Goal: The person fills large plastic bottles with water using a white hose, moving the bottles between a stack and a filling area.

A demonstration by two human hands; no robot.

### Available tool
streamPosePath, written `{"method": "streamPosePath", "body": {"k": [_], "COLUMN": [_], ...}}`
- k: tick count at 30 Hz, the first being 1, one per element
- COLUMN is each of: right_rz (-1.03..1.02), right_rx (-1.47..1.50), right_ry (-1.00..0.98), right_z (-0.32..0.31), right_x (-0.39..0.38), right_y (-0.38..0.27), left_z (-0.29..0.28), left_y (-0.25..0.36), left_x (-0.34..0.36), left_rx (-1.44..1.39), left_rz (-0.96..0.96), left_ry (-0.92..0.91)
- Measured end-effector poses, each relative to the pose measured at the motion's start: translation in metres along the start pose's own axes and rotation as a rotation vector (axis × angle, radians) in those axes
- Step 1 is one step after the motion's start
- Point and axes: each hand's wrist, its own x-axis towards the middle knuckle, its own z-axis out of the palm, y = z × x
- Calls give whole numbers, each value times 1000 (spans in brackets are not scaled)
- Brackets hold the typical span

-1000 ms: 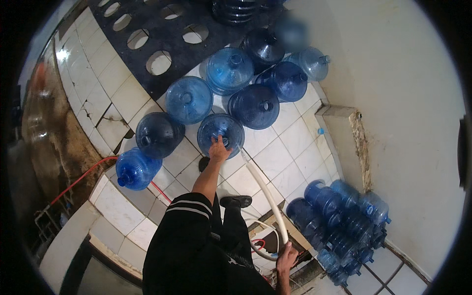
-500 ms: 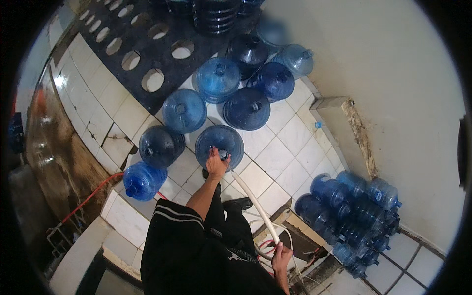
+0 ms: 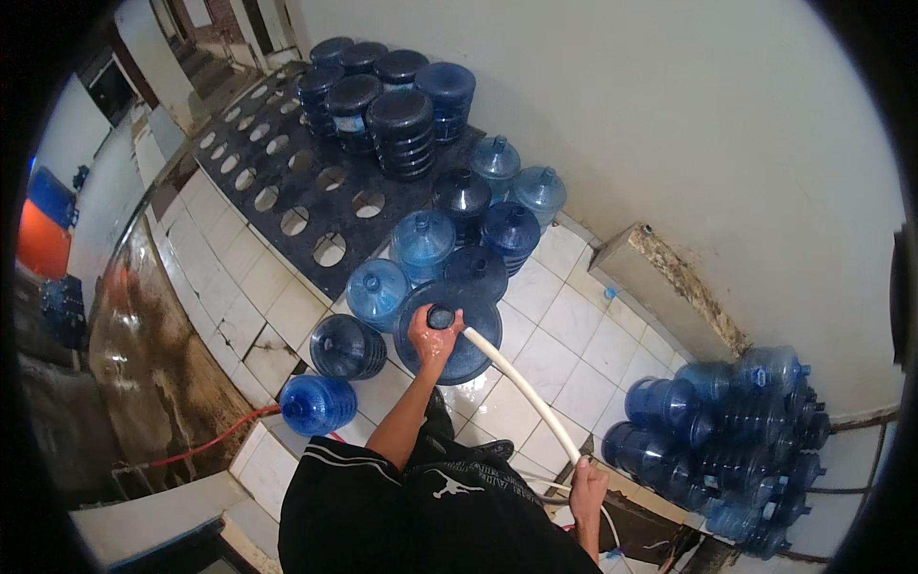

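My left hand (image 3: 434, 341) is closed around the neck of a large blue water jug (image 3: 470, 365), whose dark round mouth points up toward me. The hand looks wet. My right hand (image 3: 587, 494), lower right, grips a cream-coloured hose (image 3: 528, 400). That hose runs up to the jug, and its far end lies beside my left hand, near the neck. Whether the jug's base rests on the floor is hidden. Just beyond it stand a dark blue jug (image 3: 476, 269) and a lighter blue jug (image 3: 377, 291).
More jugs stand toward the wall, several upside down on a black mat with round holes (image 3: 316, 182). Two lie tilted at left, a dark jug (image 3: 348, 346) and a bright blue jug (image 3: 317, 405). Stacked jugs (image 3: 712, 421) fill the right. A low ledge (image 3: 660, 277) juts from the wall.
The view has tilted up, showing more of the mat and far jugs. The held jug looks larger and nearer, overlapping the jugs behind it. Both hands keep their grips.
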Motion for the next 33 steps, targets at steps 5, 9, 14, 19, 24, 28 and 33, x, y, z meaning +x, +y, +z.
{"method": "streamPosePath", "body": {"k": [5,9,14,19,24,28,33], "right_rz": [-107,-130,-142,-144,-76,-37,-30], "right_rx": [21,88,82,83,132,161,193], "right_ry": [38,74,143,243,385,455,426], "right_z": [-29,-41,-64,-88,-108,-115,-104], "right_x": [-4,-7,-7,7,1,-12,-29], "right_y": [6,8,8,7,21,33,37], "left_z": [8,14,38,45,47,64,91], "left_y": [62,112,162,205,235,246,243], "left_x": [10,-3,-27,-53,-64,-63,-60], "left_rx": [-142,-333,-417,-496,-460,-449,-450], "left_rz": [-93,59,266,424,510,407,347], "left_ry": [22,-23,-252,-483,-476,-409,-307]}}
